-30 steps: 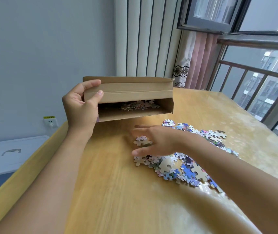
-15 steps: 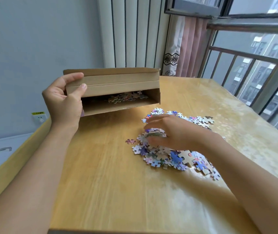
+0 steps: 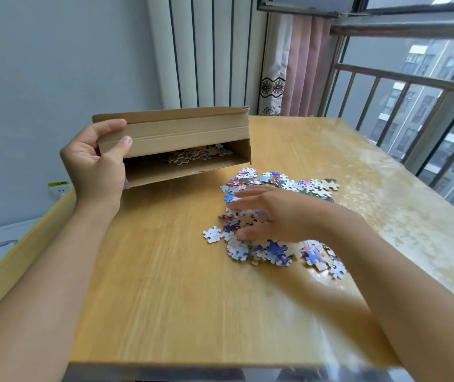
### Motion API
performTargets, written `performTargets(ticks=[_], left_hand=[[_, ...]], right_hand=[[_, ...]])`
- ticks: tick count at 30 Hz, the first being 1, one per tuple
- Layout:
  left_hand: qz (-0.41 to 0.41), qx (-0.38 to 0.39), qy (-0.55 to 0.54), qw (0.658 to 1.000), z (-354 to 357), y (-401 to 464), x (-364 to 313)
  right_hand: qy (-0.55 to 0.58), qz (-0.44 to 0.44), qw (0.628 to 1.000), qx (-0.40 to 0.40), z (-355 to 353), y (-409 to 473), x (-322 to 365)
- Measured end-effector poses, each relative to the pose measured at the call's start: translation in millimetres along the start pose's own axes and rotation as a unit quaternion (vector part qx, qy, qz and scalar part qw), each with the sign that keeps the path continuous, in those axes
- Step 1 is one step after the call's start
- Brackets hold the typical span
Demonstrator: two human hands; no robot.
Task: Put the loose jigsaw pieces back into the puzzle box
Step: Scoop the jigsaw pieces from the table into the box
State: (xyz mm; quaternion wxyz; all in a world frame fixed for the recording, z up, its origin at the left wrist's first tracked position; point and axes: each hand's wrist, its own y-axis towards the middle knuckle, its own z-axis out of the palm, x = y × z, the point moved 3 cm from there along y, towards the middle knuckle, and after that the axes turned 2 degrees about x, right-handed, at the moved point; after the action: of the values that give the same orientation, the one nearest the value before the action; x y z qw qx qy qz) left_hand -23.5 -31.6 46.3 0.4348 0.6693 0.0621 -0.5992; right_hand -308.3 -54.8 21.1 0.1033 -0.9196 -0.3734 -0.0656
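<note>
A brown cardboard puzzle box (image 3: pixel 187 130) hangs tilted above the table's far left, its open side facing me, with several pieces (image 3: pixel 198 155) lying inside. My left hand (image 3: pixel 96 166) grips its left end, thumb on the front flap. A heap of loose jigsaw pieces (image 3: pixel 272 244) is spread on the wooden table (image 3: pixel 165 285) right of centre. My right hand (image 3: pixel 275 216) lies over the middle of the heap, fingers stretched leftward and slightly bent above the pieces. Whether it holds any piece cannot be seen.
A railing and window (image 3: pixel 413 106) run along the table's right side, with a pink curtain (image 3: pixel 300 64) and a white ribbed panel (image 3: pixel 206 51) behind. A white storage bin (image 3: pixel 2 244) sits below the table's left edge, near a wall socket (image 3: pixel 59 188).
My right hand moved back from near the box to the heap and now spreads over it. The box stays held in my left hand. The camera view shifted.
</note>
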Motion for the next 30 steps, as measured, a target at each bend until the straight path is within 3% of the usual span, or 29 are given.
performTargets(ticks=[2,7,16,22,26,30], left_hand=[[-0.002,0.004,0.001,1.000,1.4,0.6,2.6],[-0.004,-0.002,0.002,1.000,0.9,1.9,7.6],[-0.002,-0.003,0.004,1.000,1.4,2.0,6.6],[0.002,-0.002,0.001,1.000,1.8,2.5,7.4],[0.000,0.001,-0.003,1.000,2.2,3.4,8.5],[-0.005,0.001,-0.001,1.000,2.2,5.4,10.0]], right_hand=[[0.054,0.034,0.998,0.023,-5.6,-10.4,-10.3],[-0.014,0.115,0.991,0.068,-0.4,-15.0,-17.4],[-0.050,0.058,0.997,-0.026,-3.5,-1.5,-20.3],[-0.102,0.028,0.993,-0.042,-3.5,-5.4,-13.1],[-0.054,-0.011,0.998,0.003,1.8,-1.7,-0.3],[-0.079,-0.016,0.996,-0.036,4.7,7.0,0.5]])
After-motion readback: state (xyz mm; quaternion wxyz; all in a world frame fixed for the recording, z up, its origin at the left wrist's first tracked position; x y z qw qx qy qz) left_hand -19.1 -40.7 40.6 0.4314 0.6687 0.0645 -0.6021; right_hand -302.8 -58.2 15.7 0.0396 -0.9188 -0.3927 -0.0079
